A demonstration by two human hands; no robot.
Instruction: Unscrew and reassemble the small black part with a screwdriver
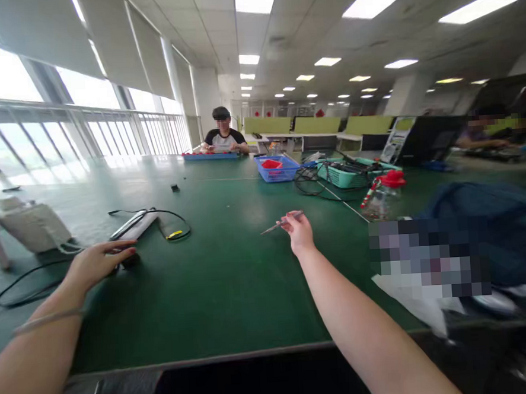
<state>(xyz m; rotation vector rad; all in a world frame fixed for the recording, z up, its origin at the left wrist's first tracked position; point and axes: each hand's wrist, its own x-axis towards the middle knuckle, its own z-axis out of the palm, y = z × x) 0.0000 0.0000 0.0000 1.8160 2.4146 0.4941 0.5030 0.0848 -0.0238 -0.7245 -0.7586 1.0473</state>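
Note:
My right hand (299,230) is closed around slim, pointed metal tweezers (271,228), held above the green table with the tip toward the left. At the left, my left hand (95,264) has its fingers closed over a small black object (131,260) at the tabletop; its exact kind is not clear. Just beyond that hand lies a flat silvery-white bar (134,224), with a black cable (175,213) looped beside it and a yellow tag (175,234) on the cable.
A white device (30,223) stands far left. A blue basket (277,171), a teal basket (344,175) with cables and a red-lidded bottle (382,198) are to the right. A dark blue bag (491,224) lies near right. A person (223,134) sits across the table (225,300).

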